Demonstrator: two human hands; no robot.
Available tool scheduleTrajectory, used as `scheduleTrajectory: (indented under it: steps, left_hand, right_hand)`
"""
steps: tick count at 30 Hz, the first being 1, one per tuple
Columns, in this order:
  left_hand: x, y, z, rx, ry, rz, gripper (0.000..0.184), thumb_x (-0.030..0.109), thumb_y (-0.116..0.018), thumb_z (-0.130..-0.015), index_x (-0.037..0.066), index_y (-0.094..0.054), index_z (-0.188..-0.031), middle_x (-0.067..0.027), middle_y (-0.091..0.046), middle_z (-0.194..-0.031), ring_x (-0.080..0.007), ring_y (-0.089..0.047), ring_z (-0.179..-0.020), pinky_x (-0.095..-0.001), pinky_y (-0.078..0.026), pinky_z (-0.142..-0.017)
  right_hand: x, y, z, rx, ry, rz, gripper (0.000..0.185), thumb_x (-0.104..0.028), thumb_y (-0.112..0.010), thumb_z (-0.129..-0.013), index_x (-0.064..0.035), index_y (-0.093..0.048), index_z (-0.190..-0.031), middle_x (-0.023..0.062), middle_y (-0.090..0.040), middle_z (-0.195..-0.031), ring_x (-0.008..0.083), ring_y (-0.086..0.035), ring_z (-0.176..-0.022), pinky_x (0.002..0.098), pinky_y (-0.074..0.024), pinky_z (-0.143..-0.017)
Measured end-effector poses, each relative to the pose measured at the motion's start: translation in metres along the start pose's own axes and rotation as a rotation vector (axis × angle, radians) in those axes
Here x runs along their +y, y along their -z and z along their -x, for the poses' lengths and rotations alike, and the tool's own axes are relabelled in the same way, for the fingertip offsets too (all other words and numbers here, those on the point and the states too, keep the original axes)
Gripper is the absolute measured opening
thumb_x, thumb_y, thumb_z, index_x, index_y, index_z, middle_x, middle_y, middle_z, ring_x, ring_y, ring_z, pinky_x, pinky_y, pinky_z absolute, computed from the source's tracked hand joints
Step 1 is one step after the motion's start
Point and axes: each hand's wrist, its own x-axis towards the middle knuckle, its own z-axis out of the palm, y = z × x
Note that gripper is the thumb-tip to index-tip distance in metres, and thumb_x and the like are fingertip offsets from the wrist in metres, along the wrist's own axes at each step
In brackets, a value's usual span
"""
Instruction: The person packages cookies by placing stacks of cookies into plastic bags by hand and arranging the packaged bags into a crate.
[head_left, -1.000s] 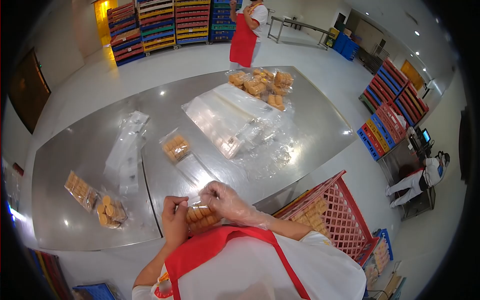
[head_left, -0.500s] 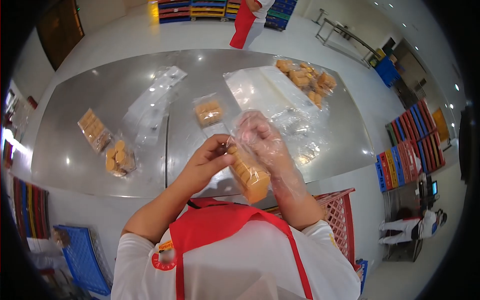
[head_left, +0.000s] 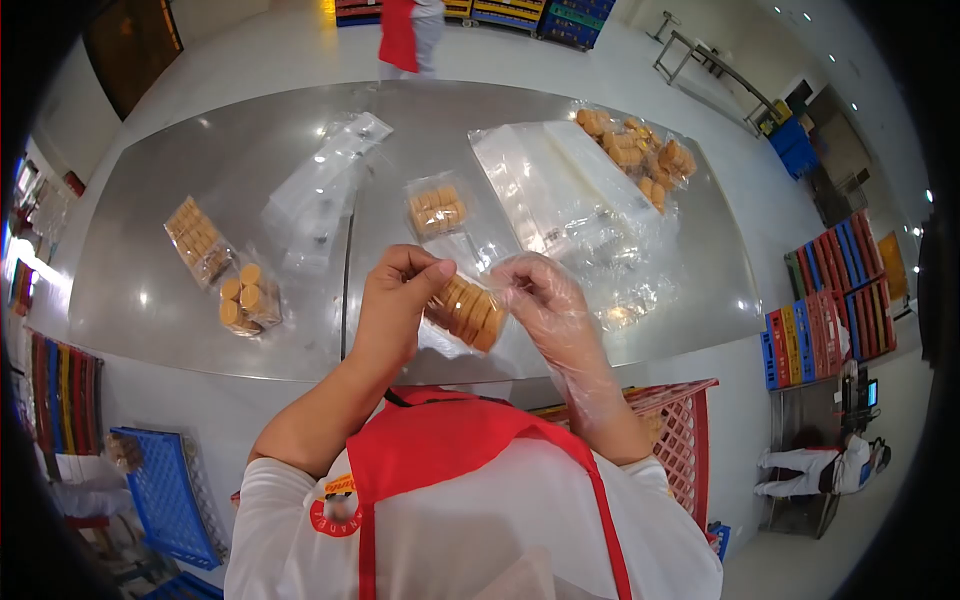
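Observation:
Between my hands is a clear bag of round tan biscuits (head_left: 468,313), tilted above the table's near edge. My bare left hand (head_left: 398,300) pinches the bag's upper left side. My right hand (head_left: 548,300), in a clear plastic glove, pinches the plastic at the bag's right side. Just beyond lies another biscuit pack (head_left: 437,208) on the steel table (head_left: 400,120). Two more packs, one flat (head_left: 198,240) and one with upright stacks (head_left: 250,300), lie at the left.
Flat clear bags (head_left: 540,180) lie right of centre, others (head_left: 325,190) left. A heap of filled packs (head_left: 635,150) is at the far right. A red crate (head_left: 685,440) stands by my right side, a blue crate (head_left: 165,495) at lower left. A person (head_left: 410,40) is beyond the table.
The view has shifted. The biscuit bag, lengthwise toward me half a second ago, is now held more level and farther from my body. The person beyond the table has moved left.

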Motion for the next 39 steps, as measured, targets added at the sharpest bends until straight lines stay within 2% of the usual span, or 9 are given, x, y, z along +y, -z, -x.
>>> scheduleTrajectory:
  steps: [6, 10, 14, 21, 24, 30, 33, 36, 39]
  left_hand:
    - [0.012, -0.008, 0.007, -0.054, -0.06, -0.027, 0.013, 0.007, -0.071, -0.085, 0.006, -0.059, -0.088, -0.0035, -0.061, -0.093, -0.013, -0.058, -0.084, -0.0267, -0.046, -0.072]
    - [0.008, -0.004, 0.009, -0.158, -0.055, 0.065, 0.015, 0.007, -0.066, -0.087, 0.004, -0.06, -0.101, -0.0047, -0.062, -0.097, -0.0153, -0.059, -0.087, -0.0309, -0.049, -0.075]
    - [0.017, 0.001, 0.007, -0.291, 0.238, 0.291, 0.03, 0.011, -0.054, -0.087, -0.001, -0.06, -0.114, -0.0047, -0.062, -0.093, -0.0157, -0.06, -0.084, -0.029, -0.05, -0.076]
    - [-0.006, 0.03, 0.009, -0.326, 0.404, -0.062, 0.01, 0.005, -0.065, -0.086, 0.001, -0.065, -0.095, -0.0044, -0.063, -0.089, -0.0164, -0.06, -0.082, -0.0279, -0.048, -0.077]
    - [-0.006, 0.03, 0.016, -0.353, -0.184, -0.727, 0.006, 0.005, -0.061, -0.092, 0.001, -0.064, -0.094, -0.0071, -0.063, -0.085, -0.0168, -0.06, -0.078, -0.0283, -0.047, -0.074]
    - [-0.013, 0.016, 0.031, -0.16, -0.486, -0.926, 0.01, 0.01, -0.06, -0.095, -0.001, -0.061, -0.093, -0.0112, -0.062, -0.083, -0.0176, -0.06, -0.074, -0.0304, -0.048, -0.068]
    - [-0.008, 0.012, 0.031, -0.133, -0.237, -0.823, 0.012, 0.013, -0.061, -0.095, 0.001, -0.06, -0.095, -0.0067, -0.061, -0.082, -0.0136, -0.057, -0.074, -0.0287, -0.046, -0.068]
    - [-0.022, 0.023, 0.02, -0.135, 0.097, -0.281, 0.011, 0.014, -0.061, -0.095, 0.004, -0.06, -0.098, -0.0006, -0.058, -0.082, -0.0087, -0.052, -0.076, -0.0254, -0.043, -0.07]
    - [-0.013, 0.019, 0.027, -0.151, 0.156, -0.262, 0.008, 0.014, -0.062, -0.094, 0.006, -0.06, -0.097, 0.0032, -0.054, -0.083, -0.0058, -0.048, -0.078, -0.0228, -0.04, -0.073]
  right_hand:
    - [0.001, 0.009, -0.004, -0.063, 0.134, 0.15, 0.004, -0.002, -0.063, -0.09, -0.0008, -0.06, -0.093, 0.0035, -0.061, -0.092, 0.0112, -0.054, -0.085, 0.0268, -0.0449, -0.078]
    - [0.001, 0.009, -0.005, 0.065, -0.095, -0.232, 0.004, -0.004, -0.061, -0.091, -0.004, -0.06, -0.087, -0.0007, -0.057, -0.084, 0.0091, -0.051, -0.079, 0.0249, -0.0432, -0.072]
    - [0.008, 0.011, -0.001, 0.074, -0.256, -0.425, 0.005, -0.008, -0.062, -0.093, -0.0066, -0.059, -0.089, -0.0016, -0.056, -0.084, 0.0076, -0.05, -0.078, 0.0237, -0.0426, -0.073]
    - [0.032, -0.005, 0.023, -0.002, -0.444, -0.509, 0.009, -0.012, -0.058, -0.097, -0.0067, -0.057, -0.091, 0.0006, -0.058, -0.088, 0.0094, -0.053, -0.081, 0.0246, -0.0443, -0.077]
    - [0.036, -0.012, 0.026, -0.011, -0.417, -0.483, 0.01, -0.011, -0.054, -0.1, -0.0054, -0.055, -0.092, 0.0032, -0.058, -0.091, 0.0105, -0.055, -0.083, 0.027, -0.0467, -0.08]
    - [0.029, -0.017, 0.025, 0.04, -0.358, -0.335, 0.008, -0.009, -0.049, -0.102, -0.0054, -0.052, -0.095, 0.007, -0.059, -0.096, 0.0131, -0.059, -0.089, 0.0309, -0.0491, -0.087]
    - [0.044, -0.019, 0.028, 0.081, -0.358, -0.414, 0.009, -0.009, -0.046, -0.103, -0.0057, -0.051, -0.097, 0.0094, -0.061, -0.099, 0.0146, -0.06, -0.09, 0.0324, -0.0499, -0.088]
    - [0.041, -0.018, 0.032, 0.092, -0.4, -0.397, 0.008, -0.01, -0.045, -0.103, -0.0051, -0.049, -0.099, 0.0126, -0.064, -0.106, 0.0183, -0.061, -0.097, 0.0345, -0.0512, -0.088]
    - [0.027, -0.015, 0.034, 0.045, -0.524, -0.503, 0.01, -0.013, -0.045, -0.104, -0.0043, -0.047, -0.1, 0.0149, -0.064, -0.111, 0.0225, -0.06, -0.106, 0.0376, -0.051, -0.09]
